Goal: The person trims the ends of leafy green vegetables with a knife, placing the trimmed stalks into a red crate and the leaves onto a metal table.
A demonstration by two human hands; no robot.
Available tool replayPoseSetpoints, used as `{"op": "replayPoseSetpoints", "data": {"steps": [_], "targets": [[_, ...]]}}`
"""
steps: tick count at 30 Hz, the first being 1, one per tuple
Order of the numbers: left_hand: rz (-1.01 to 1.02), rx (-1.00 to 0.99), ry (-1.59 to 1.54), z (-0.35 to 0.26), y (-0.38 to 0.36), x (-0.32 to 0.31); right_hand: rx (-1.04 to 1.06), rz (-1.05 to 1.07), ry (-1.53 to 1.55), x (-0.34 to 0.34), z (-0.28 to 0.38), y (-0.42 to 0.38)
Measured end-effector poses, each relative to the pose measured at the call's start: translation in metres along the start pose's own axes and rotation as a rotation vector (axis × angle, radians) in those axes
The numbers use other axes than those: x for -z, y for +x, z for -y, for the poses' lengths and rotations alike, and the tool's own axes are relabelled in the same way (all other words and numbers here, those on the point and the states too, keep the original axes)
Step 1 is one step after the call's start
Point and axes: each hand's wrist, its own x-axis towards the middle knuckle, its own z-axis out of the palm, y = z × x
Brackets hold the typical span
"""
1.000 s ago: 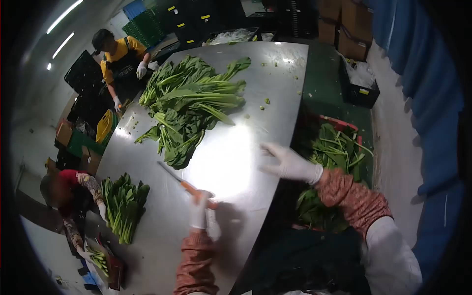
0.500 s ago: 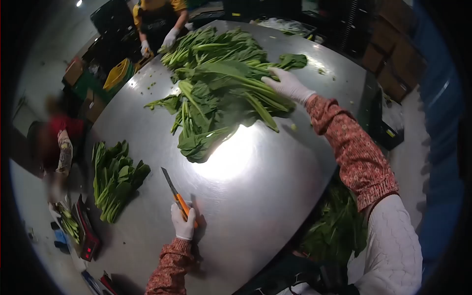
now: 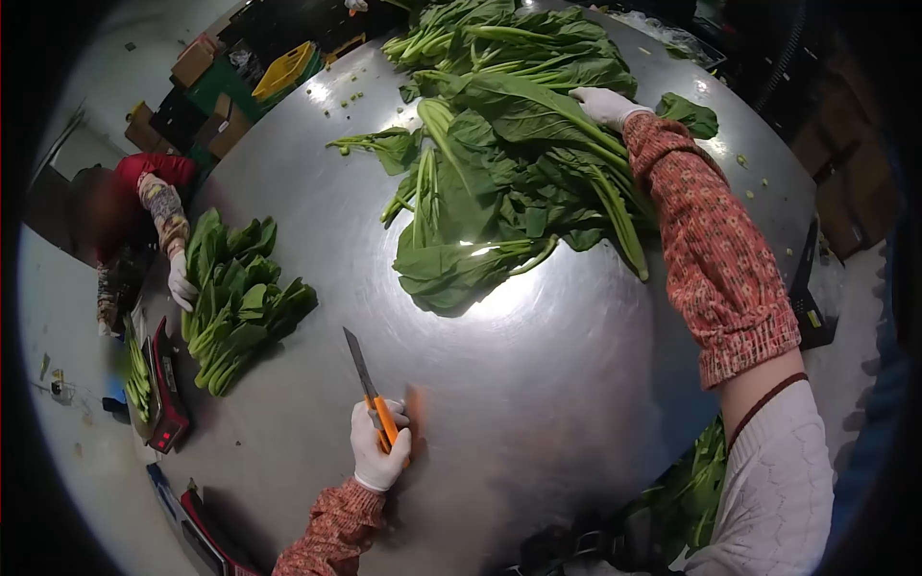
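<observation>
Well, a broad, shiny grey metal table (image 3: 538, 403) spreads out here, twelve o'clock lying straight ahead of the person working at it. A big, sprawling heap of dark-green leafy vegetables with pale stalks (image 3: 528, 125) covers it around twelve to one. A smaller bunch of green leafy vegetables (image 3: 245, 288) lies at nine, and a red scale (image 3: 165, 398) stands at eight. The white-gloved right hand (image 3: 608, 106) is at one, on the heap's stalks; I can't tell how tightly it closes. At seven, the white-gloved left hand (image 3: 377, 456) grips an orange-handled, grey-bladed knife (image 3: 372, 384), tip towards eleven.
</observation>
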Motion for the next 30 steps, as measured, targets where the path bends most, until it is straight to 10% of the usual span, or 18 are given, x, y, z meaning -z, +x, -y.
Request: {"op": "replayPoseSetpoints", "data": {"steps": [30], "targets": [[-0.295,0.08,-0.107,0.037,-0.009,-0.007,0.4,-0.131,0.001,-0.03,0.208,-0.339]]}}
